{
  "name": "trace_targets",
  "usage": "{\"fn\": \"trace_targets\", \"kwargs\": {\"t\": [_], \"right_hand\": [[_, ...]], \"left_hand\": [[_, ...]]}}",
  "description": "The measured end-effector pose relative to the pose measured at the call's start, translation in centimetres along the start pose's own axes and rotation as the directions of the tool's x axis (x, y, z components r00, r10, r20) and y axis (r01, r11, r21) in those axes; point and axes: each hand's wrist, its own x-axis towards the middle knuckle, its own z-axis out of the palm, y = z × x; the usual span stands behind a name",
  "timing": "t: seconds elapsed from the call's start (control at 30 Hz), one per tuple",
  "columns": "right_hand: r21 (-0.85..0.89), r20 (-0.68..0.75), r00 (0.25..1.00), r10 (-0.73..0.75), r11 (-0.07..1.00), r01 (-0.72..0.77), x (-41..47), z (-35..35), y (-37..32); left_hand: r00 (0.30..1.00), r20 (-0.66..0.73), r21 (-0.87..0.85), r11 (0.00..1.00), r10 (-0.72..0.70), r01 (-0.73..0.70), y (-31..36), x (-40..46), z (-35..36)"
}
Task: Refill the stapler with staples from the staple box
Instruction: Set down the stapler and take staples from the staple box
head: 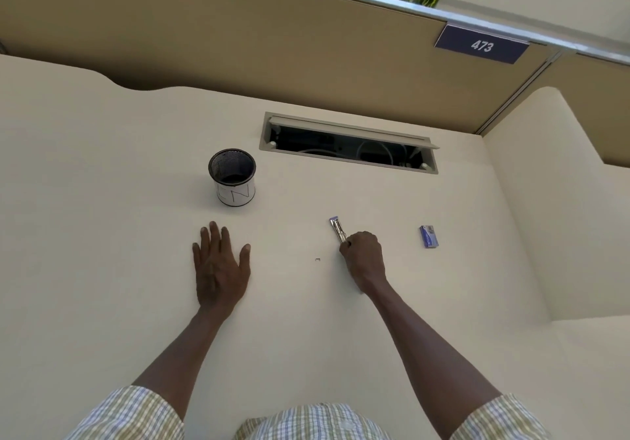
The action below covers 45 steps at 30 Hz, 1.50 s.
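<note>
Early stage, seemingly: right hand [364, 258] clamped on stapler [338, 230], right of mesh cup [232, 177]; left hand [220, 266] flat, fingers spread. Staple box [428, 236] farther right, untouched. Loading apparently remains.

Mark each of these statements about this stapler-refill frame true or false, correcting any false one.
1. The right hand grips the near end of the stapler. True.
2. The left hand holds the staple box. False: it lies flat and open on the desk, and the box sits untouched to the right of the stapler.
3. A mesh pen cup stands beyond the left hand. True.
4. The pen cup is full of pens. False: nothing shows inside it.
5. A single loose staple lies on the desk between the hands. True.
</note>
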Motion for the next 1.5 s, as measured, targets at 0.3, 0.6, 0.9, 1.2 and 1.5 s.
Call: {"fn": "trace_targets", "kwargs": {"t": [0.3,0.6,0.9,1.2,1.5], "right_hand": [[-0.01,-0.006,1.0,0.013,1.0,-0.013,0.8,1.0,-0.1],[0.08,-0.01,1.0,0.028,0.996,-0.027,0.4,0.4,0.9],[0.017,-0.112,0.955,-0.276,0.96,0.279,-2.6,0.3,-1.0],[-0.036,0.068,0.987,-0.148,0.988,0.151,-3.3,2.0,-2.8],[-0.076,0.085,0.98,-0.179,0.98,0.185,-3.4,2.2,-3.7]], "left_hand": [[1.0,0.012,0.031,1.0,0.007,-0.007,-0.1,0.0,-0.1],[1.0,0.016,0.01,1.0,0.006,-0.006,0.1,0.0,-0.2],[1.0,0.012,0.002,1.0,-0.002,0.002,-0.1,-0.1,-0.2],[1.0,0.022,-0.003,1.0,-0.007,0.007,0.1,-0.2,-0.2],[1.0,0.017,-0.001,1.0,-0.008,0.008,0.3,-0.2,-0.7]]}}
